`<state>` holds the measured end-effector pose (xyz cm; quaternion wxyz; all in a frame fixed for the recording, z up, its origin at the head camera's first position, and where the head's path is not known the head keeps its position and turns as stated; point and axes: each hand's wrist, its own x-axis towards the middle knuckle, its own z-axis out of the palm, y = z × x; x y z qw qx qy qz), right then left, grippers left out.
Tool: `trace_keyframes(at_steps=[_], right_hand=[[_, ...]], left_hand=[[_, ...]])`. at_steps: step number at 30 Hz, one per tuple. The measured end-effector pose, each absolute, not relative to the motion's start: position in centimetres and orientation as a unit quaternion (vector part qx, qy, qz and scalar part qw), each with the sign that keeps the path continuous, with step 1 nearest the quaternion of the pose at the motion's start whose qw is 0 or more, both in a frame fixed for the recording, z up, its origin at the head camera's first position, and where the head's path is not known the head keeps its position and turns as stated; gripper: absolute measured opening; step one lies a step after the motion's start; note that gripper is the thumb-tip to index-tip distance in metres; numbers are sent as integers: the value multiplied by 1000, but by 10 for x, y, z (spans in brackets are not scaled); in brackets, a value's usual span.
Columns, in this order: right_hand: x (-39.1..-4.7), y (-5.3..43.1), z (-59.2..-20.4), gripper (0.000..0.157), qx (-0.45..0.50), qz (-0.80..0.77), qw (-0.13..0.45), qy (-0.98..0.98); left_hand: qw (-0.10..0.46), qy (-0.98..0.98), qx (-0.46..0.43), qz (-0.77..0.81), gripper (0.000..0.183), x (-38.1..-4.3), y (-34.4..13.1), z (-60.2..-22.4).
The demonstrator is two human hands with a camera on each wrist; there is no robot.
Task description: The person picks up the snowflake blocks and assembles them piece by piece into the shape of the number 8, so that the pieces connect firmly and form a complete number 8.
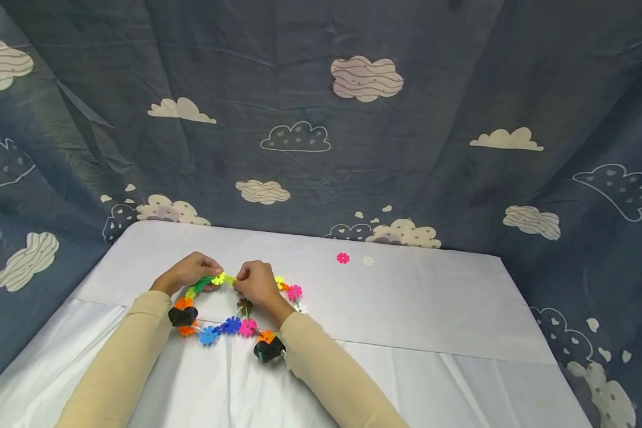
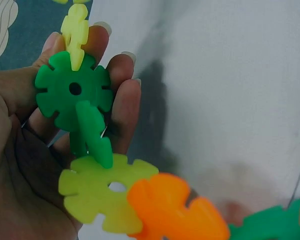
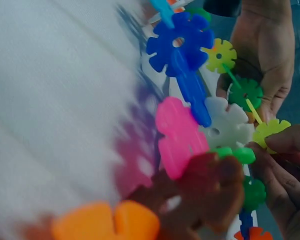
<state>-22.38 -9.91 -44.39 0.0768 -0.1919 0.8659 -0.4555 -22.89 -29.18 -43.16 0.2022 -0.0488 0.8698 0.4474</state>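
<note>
A chain of slotted, flower-shaped plastic discs point(image 1: 231, 325) forms a loop in front of the person, in many colours. At its far side the left hand point(image 1: 192, 270) holds the chain. The left wrist view shows a green disc point(image 2: 60, 100) in front of its fingers, with a yellow disc point(image 2: 76, 30) slotted into it between thumb and fingertips. Thumb and fingers of the right hand point(image 1: 259, 288) pinch a neighbouring yellow disc point(image 3: 270, 131). Blue, pink, white and brown discs hang nearer the right wrist camera. Part of the chain is hidden behind the right hand.
Farther back on the white-covered table point(image 1: 433, 309) lie a loose pink disc point(image 1: 343, 258) and a loose white disc point(image 1: 368, 260). A dark cloth point(image 1: 433, 178) with cloud prints hangs behind the table and at its sides.
</note>
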Motion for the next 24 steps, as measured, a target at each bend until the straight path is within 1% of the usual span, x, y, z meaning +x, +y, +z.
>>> trace_keyframes(at_steps=[11, 20, 24], right_hand=[[-217, -105, -450, 20, -186, -431, 33, 883], [-211, -112, -454, 17, -187, -430, -15, 883], [-211, -112, -455, 18, -194, -428, -27, 883]], left_hand=[[197, 858, -60, 470, 25, -225, -288, -429], [165, 854, -84, 487, 22, -223, -282, -426], [153, 858, -97, 481, 19, -223, -279, -427]])
